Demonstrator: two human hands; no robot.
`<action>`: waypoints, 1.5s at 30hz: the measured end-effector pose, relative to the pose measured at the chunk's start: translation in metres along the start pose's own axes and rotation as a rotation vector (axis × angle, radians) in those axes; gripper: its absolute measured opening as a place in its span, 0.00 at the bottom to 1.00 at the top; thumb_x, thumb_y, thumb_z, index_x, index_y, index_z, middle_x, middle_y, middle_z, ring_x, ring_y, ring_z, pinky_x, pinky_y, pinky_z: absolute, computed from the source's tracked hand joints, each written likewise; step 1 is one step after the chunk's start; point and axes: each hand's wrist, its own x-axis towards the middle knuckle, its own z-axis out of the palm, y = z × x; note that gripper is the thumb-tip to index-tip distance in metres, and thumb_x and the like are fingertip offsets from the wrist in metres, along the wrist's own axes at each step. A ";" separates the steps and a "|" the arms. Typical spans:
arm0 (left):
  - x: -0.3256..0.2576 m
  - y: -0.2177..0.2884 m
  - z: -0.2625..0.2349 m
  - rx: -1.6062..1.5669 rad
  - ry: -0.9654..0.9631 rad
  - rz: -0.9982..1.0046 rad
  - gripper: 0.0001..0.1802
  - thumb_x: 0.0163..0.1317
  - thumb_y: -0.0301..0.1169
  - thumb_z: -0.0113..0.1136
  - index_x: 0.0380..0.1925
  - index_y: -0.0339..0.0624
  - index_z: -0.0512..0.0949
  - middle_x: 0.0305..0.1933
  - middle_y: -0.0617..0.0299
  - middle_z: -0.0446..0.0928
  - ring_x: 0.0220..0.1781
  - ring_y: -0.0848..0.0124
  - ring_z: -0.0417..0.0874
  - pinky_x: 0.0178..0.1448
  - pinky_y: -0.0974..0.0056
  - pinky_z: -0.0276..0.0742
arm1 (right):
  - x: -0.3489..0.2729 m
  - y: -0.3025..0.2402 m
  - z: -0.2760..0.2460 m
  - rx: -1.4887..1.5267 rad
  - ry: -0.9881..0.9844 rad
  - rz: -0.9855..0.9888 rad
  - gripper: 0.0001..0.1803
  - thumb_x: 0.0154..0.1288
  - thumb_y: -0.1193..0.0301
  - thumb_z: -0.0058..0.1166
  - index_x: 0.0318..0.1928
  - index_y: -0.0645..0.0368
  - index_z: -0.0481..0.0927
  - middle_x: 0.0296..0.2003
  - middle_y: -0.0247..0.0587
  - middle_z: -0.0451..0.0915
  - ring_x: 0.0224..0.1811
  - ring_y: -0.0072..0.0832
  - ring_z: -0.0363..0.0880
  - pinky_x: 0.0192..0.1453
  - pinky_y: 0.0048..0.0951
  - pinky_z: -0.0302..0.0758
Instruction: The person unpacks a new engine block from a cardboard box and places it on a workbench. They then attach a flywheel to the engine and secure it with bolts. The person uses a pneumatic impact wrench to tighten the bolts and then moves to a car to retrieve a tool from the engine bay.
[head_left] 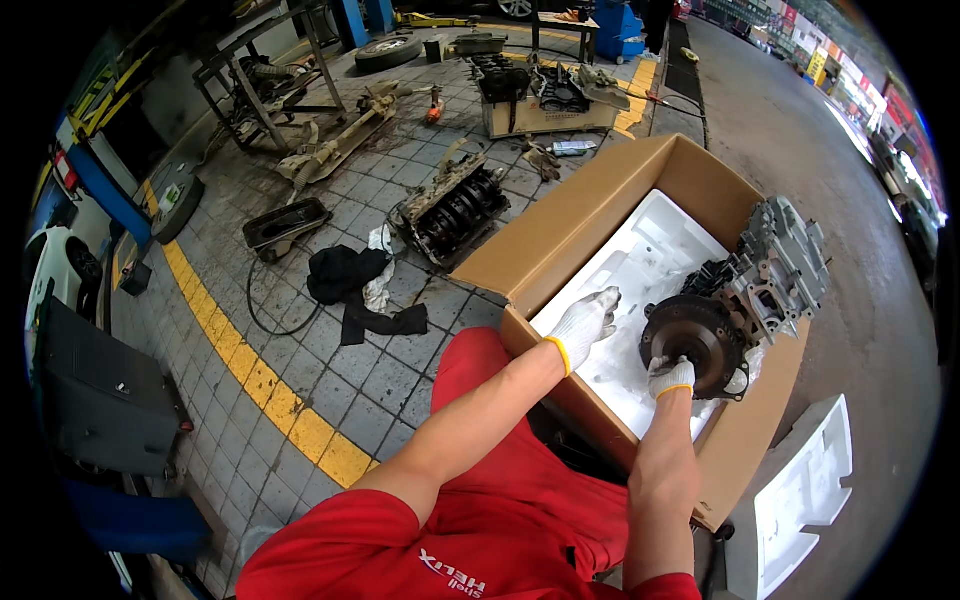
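An engine [780, 262] with a dark round flywheel [690, 335] facing me lies over the right side of an open cardboard box [585, 235]. My right hand [672, 377], in a white glove with a yellow cuff, has its fingers curled at the flywheel's centre. Its fingertips are partly hidden there. My left hand [588, 324], gloved the same way, hovers by the box's left part with loosely bent fingers and nothing visible in them. Below it, a white foam liner [640, 235] and crumpled clear plastic [632, 362] fill the box.
A second foam piece [803, 490] leans at the box's right. On the tiled floor lie an engine block [455, 210], black cloth [350, 280], an oil pan [287, 222] and a cable [262, 318]. More engine parts [545, 88], a metal stand [262, 95] and a tyre [388, 52] stand farther off.
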 end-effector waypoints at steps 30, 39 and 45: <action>-0.078 0.022 0.006 1.571 -0.157 1.067 0.21 0.65 0.53 0.71 0.34 0.45 0.87 0.37 0.61 0.88 0.35 0.61 0.90 0.40 0.55 0.85 | -0.007 0.009 0.012 0.103 -0.013 0.024 0.21 0.87 0.50 0.39 0.46 0.49 0.79 0.25 0.33 0.78 0.26 0.33 0.78 0.33 0.39 0.81; -0.077 0.031 0.028 1.819 -0.107 0.503 0.28 0.74 0.57 0.57 0.33 0.44 0.89 0.37 0.51 0.89 0.38 0.50 0.91 0.49 0.49 0.86 | -0.067 0.018 0.009 0.133 -0.054 0.132 0.24 0.85 0.44 0.38 0.47 0.48 0.77 0.30 0.32 0.78 0.28 0.30 0.75 0.33 0.34 0.78; -0.092 0.043 0.070 1.981 -0.264 0.294 0.25 0.78 0.54 0.54 0.54 0.45 0.86 0.60 0.51 0.85 0.62 0.51 0.85 0.66 0.48 0.80 | -0.262 -0.062 -0.044 -0.269 -0.005 -0.063 0.17 0.81 0.55 0.58 0.53 0.57 0.78 0.33 0.34 0.81 0.27 0.25 0.79 0.31 0.32 0.83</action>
